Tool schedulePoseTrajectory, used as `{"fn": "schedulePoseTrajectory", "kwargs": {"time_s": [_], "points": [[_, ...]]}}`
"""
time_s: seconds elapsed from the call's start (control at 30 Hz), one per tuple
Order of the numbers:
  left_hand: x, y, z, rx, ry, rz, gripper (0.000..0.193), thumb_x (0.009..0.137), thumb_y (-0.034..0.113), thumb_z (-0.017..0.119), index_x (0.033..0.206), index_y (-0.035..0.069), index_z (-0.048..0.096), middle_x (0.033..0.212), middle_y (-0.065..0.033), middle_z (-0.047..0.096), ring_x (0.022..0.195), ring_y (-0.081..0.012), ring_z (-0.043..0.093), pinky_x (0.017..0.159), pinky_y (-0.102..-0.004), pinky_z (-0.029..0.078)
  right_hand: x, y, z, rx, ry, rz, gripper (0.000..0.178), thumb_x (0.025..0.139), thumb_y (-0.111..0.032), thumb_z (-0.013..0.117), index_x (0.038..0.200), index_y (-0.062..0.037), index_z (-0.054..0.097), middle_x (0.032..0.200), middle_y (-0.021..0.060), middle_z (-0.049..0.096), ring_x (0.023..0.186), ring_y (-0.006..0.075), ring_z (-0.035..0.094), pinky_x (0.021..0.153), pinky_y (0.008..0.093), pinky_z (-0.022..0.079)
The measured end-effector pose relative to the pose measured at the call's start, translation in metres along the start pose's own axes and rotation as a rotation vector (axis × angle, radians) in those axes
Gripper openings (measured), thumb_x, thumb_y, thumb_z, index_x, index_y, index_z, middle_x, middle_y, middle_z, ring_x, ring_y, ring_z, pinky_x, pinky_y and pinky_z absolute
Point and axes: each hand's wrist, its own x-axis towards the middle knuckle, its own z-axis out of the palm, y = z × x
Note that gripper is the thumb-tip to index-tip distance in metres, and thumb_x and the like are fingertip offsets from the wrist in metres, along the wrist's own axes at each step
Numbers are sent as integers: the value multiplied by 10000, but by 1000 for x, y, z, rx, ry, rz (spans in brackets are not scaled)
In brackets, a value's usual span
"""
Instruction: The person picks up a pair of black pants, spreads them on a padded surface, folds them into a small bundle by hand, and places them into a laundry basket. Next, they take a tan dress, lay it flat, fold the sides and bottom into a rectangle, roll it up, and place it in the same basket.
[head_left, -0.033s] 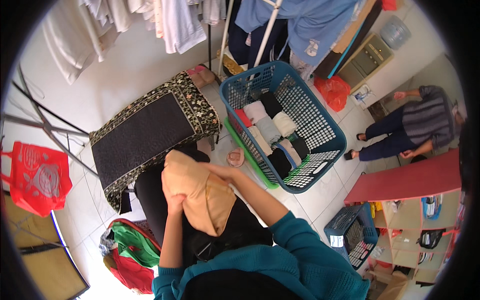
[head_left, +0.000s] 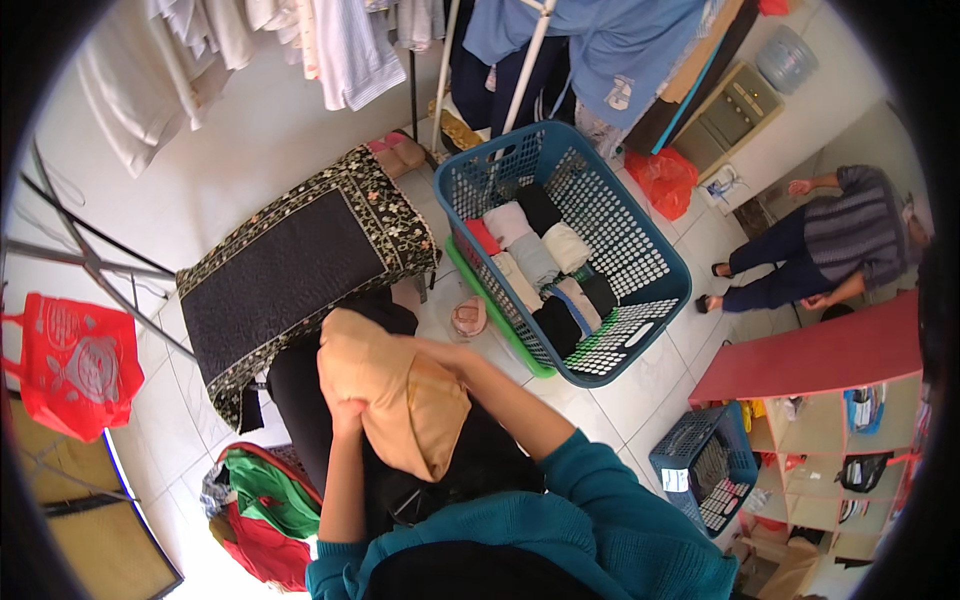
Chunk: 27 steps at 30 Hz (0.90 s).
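Observation:
A tan folded cloth [head_left: 400, 390] is held up over my lap between both hands. My left hand [head_left: 347, 418] grips its left edge, thumb showing on the front. My right hand [head_left: 437, 356] is closed at the upper right side, its fingers mostly hidden behind the fabric. Beyond the cloth, to the right, stands a large blue plastic laundry basket [head_left: 655, 270] with rolled clothes [head_left: 535, 262] in black, grey, white and red. Ahead on the left is a dark quilted cloth with a floral border [head_left: 290, 255], draped over a low surface.
Left of my legs lies a pile of red and green clothes [head_left: 265, 515]. A red bag [head_left: 80, 365] hangs at the far left. Garments [head_left: 350, 60] hang along the back. Right are a smaller blue basket [head_left: 690, 450], red-topped shelves [head_left: 810, 350] and a standing person [head_left: 850, 230].
The tan cloth and my left hand have dropped very slightly toward me. Both hands keep their hold.

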Motion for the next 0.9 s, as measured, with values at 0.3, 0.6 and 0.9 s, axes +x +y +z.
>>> {"fn": "schedulePoseTrajectory", "kwargs": {"time_s": [0.3, 0.6, 0.9], "points": [[7, 14, 36, 113, -362, -33, 1273, 363, 615, 856, 1324, -3, 293, 1243, -149, 492, 1178, -285, 483, 1000, -417, 374, 22, 92, -11, -190, 79, -271, 399, 971, -263, 436, 1307, -50, 464, 1283, 47, 513, 1147, 126, 494, 982, 299, 403], [31, 19, 59, 1006, -718, 214, 943, 647, 371, 781, 1377, 23, 296, 1425, -179, 364, 1368, -375, 250, 1116, -532, 96, -135, 40, -186, -284, 566, -498, 399, 946, -261, 497, 1270, -28, 508, 1229, 50, 555, 1093, 117, 522, 933, 292, 426], [-5, -14, 29, 1254, -696, -40, 753, 733, 227, 704, 1380, 60, 357, 1511, -144, 212, 1412, -361, 102, 1109, -542, 89, -229, -51, -280, -959, 1065, -99, 431, 844, -342, 656, 1168, -61, 618, 1065, 114, 650, 928, 188, 619, 829, 293, 483]]}}
